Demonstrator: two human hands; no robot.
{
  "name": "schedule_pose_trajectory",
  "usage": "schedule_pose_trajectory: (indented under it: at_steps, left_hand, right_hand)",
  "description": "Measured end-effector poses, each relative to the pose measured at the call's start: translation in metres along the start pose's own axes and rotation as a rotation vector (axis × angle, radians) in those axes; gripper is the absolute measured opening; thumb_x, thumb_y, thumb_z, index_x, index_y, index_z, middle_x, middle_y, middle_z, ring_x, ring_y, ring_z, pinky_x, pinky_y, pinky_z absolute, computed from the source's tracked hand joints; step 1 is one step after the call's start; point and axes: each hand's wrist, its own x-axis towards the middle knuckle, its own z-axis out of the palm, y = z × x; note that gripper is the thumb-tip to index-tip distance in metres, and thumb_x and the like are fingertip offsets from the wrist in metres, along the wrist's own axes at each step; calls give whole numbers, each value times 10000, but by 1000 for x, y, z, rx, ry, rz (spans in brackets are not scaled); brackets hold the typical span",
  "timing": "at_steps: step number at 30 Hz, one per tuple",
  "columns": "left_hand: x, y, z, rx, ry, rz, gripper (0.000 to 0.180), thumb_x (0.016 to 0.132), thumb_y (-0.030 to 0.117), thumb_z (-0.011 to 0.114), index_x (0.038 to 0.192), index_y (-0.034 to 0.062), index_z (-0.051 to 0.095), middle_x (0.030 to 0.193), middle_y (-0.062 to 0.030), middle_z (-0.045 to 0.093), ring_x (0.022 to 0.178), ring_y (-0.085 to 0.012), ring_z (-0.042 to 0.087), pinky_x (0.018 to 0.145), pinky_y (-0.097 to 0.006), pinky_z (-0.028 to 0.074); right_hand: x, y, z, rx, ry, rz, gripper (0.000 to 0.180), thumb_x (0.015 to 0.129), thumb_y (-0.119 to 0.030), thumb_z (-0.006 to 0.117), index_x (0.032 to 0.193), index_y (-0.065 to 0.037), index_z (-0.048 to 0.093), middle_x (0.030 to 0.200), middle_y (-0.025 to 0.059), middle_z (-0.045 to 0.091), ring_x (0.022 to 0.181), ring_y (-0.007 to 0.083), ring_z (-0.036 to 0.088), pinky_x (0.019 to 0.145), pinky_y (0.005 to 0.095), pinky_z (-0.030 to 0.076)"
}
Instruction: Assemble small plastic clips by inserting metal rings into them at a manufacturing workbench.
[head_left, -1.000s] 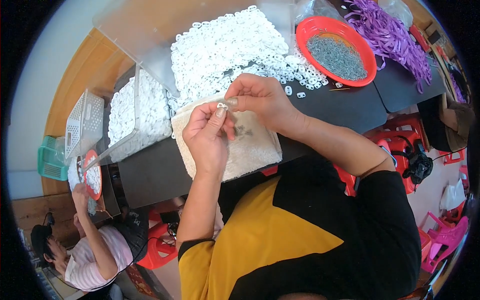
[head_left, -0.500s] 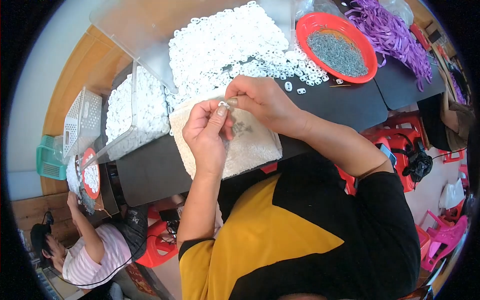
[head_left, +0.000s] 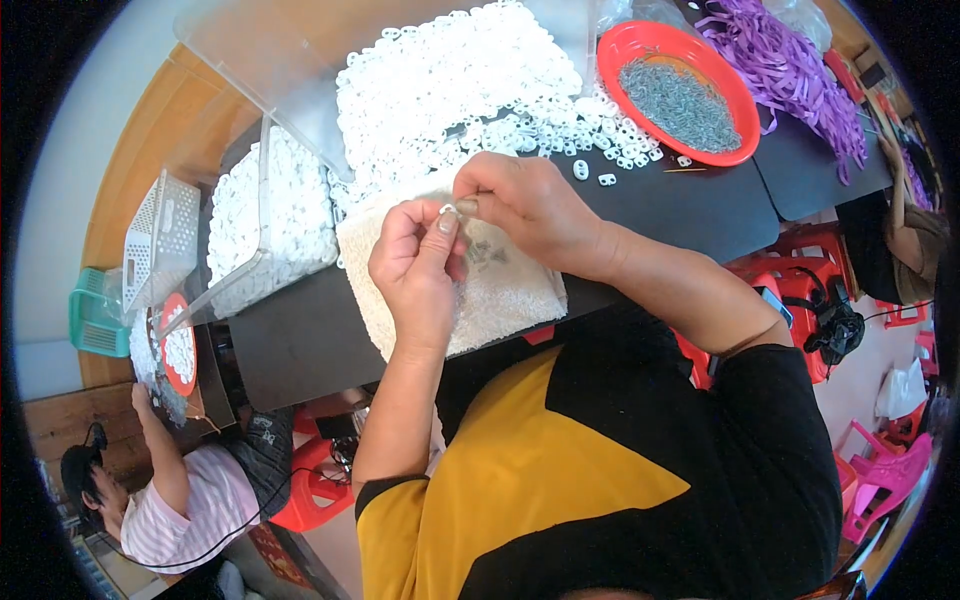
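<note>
My left hand [head_left: 420, 265] pinches a small white plastic piece [head_left: 448, 210] between thumb and fingers. Right beside it, the fingertips of my right hand [head_left: 535, 208] are pressed together at the piece's edge; whatever they grip is too small to make out. Both hands are over a folded beige towel [head_left: 510, 300] at the table's front edge. Small metal bits [head_left: 485, 252] lie on the towel, partly hidden by my right hand. Just beyond is a big heap of white two-holed plastic pieces [head_left: 450, 85], spilling out toward my fingers.
A red bowl [head_left: 745, 145] of small metal pins stands right of the heap, beside purple ribbons [head_left: 800, 75]. At left are a clear bin [head_left: 262, 200] of white pieces, a white basket [head_left: 160, 235] and a green basket [head_left: 95, 315]. A co-worker [head_left: 190, 490] sits at lower left.
My hands stay nearly in place, with only slight finger movement at the white piece. The co-worker at left has shifted an arm slightly, and an arm at the far right has moved.
</note>
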Motion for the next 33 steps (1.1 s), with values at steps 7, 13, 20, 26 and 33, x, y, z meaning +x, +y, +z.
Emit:
schedule_pose_trajectory:
  at_steps: [7, 13, 20, 26, 33]
  left_hand:
    - [0, -10, -4, -80, -18, 88, 52, 914, -20, 560, 882, 21, 562, 771, -14, 576, 623, -54, 476, 563, -182, 387]
    - [-1, 1, 2, -35, 42, 1, 54, 933, 28, 562, 879, 33, 567, 716, -2, 567, 578, -45, 461, 496, -176, 359]
    - [-1, 2, 1, 15, 42, 3, 62, 943, 80, 574, 894, 44, 586, 663, 5, 554, 495, -34, 425, 415, -177, 315]
    - [-2, 3, 3, 63, 22, -40, 82, 943, 96, 583, 885, 40, 602, 665, 5, 553, 505, -33, 429, 422, -178, 324]
    - [-3, 1, 0, 89, -12, -30, 93, 943, 88, 572, 865, 41, 594, 661, 10, 540, 525, -34, 429, 445, -179, 326]
  right_hand:
    - [-1, 2, 7, 9, -25, -54, 79, 843, -73, 611, 901, -36, 572, 752, 127, 598, 683, 292, 611, 601, 328, 468]
    - [0, 1, 2, 67, -44, 25, 90, 837, -51, 596, 921, -27, 575, 783, 125, 612, 703, 292, 621, 612, 331, 475]
    - [-3, 3, 1, -257, -22, -137, 132, 820, -36, 568, 951, -48, 563, 836, 127, 609, 774, 323, 628, 656, 386, 498]
    - [-4, 5, 1, -305, -4, -186, 153, 795, -32, 584, 945, -51, 562, 843, 124, 601, 785, 338, 616, 653, 412, 491]
    - [-5, 4, 6, -384, -47, -210, 198, 747, -69, 619, 928, -67, 537, 865, 111, 592, 820, 312, 624, 644, 412, 500]
